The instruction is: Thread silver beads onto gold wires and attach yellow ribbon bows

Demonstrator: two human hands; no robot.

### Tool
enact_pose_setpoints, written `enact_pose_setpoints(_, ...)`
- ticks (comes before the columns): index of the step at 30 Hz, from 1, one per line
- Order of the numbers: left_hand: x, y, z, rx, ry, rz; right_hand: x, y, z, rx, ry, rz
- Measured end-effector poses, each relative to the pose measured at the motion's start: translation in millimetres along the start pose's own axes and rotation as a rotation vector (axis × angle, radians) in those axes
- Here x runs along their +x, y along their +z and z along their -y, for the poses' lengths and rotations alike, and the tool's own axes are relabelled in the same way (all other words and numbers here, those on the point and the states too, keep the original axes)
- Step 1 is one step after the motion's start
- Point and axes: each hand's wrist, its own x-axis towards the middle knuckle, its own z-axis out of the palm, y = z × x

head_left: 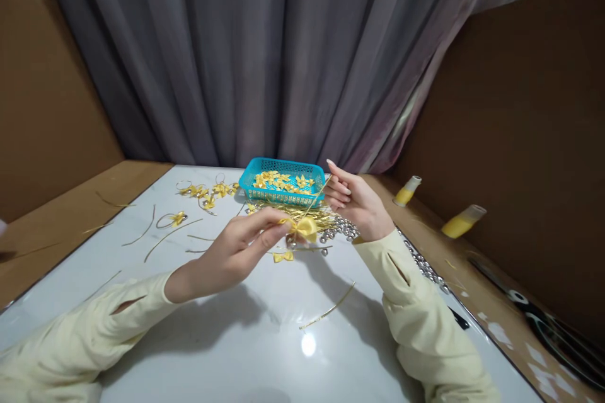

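Note:
A yellow ribbon bow is pinched between the thumb and forefinger of my left hand, above the white table. Just under it a small silver bell shows, partly hidden. From the bow a thin gold twist tie slants up toward my right hand. That hand is raised, with one digit stretched out and the other fingers loosely curled; the tie's end passes by them, with no clear grip on it. Another yellow bow lies on the table below.
A blue basket of yellow bows stands at the back, with gold ties and silver bells before it. Bows with looped ties lie left. Two yellow-filled containers and black-handled scissors are at right.

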Motion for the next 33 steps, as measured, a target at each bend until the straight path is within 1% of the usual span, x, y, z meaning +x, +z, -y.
enact_pose_setpoints(3, -1, 0.9, -3, -0.09, -0.093, 0.03, 1, -6, 2, -0.042, -0.039, -0.026)
enact_pose_setpoints(9, 1, 2.2, -6, -0.148, -0.188, -0.007, 8, -14, 3, -0.196, -0.141, -0.099)
enact_pose_setpoints(10, 2, 2.2, -6, -0.146, -0.2, -0.011, 9, -14, 2, -0.227, -0.18, -0.122)
enact_pose_setpoints(12, 4, 1.9, -8, -0.126, -0.235, -0.029, 4, -9, 3, -0.279, -0.304, -0.18)
enact_pose_setpoints(13, 5, 1.6, -8, -0.111, -0.261, -0.046, -2, -4, 4, -0.29, -0.375, -0.212)
enact_pose_setpoints(15, 6, 0.8, -9, -0.097, -0.317, -0.086, -20, 11, 7, -0.387, -0.556, -0.256)
enact_pose_setpoints(16, 7, 0.3, -8, -0.103, -0.343, -0.104, -31, 21, 7, -0.468, -0.651, -0.26)
enact_pose_setpoints(17, 7, -0.2, -7, -0.114, -0.364, -0.12, -43, 31, 7, -0.77, -0.846, -0.231)
enact_pose_setpoints(18, 8, -0.6, -5, -0.125, -0.379, -0.132, -54, 40, 6, -1.055, -0.975, -0.129)
enact_pose_setpoints(19, 8, -1.0, -4, -0.134, -0.387, -0.141, -64, 49, 4, -1.272, -1.055, -0.024)
enact_pose_setpoints(21, 7, -1.5, 0, -0.128, -0.388, -0.161, -76, 62, -3, -1.567, -1.18, 0.096)
enact_pose_setpoints(22, 6, -1.7, 1, -0.118, -0.385, -0.168, -78, 66, -8, -1.673, -1.197, 0.124)
enact_pose_setpoints(24, 5, -2.0, 3, -0.087, -0.378, -0.181, -76, 69, -16, -1.805, -1.205, 0.121)
enact_pose_setpoints(26, 4, -2.3, 3, -0.051, -0.372, -0.186, -70, 68, -23, -1.842, -1.188, 0.101)
enact_pose_setpoints(28, 4, -2.8, 3, -0.034, -0.351, -0.181, -64, 65, -25, -1.799, -1.142, 0.109)
enact_pose_setpoints(30, 5, -3.6, 2, -0.022, -0.329, -0.178, -61, 62, -25, -1.693, -1.057, 0.141)
enact_pose_setpoints(32, 6, -4.4, 1, 0.013, -0.315, -0.187, -59, 60, -21, -1.534, -0.943, 0.183)
enact_pose_setpoints(33, 6, -4.8, 1, 0.04, -0.312, -0.196, -58, 59, -19, -1.441, -0.862, 0.195)
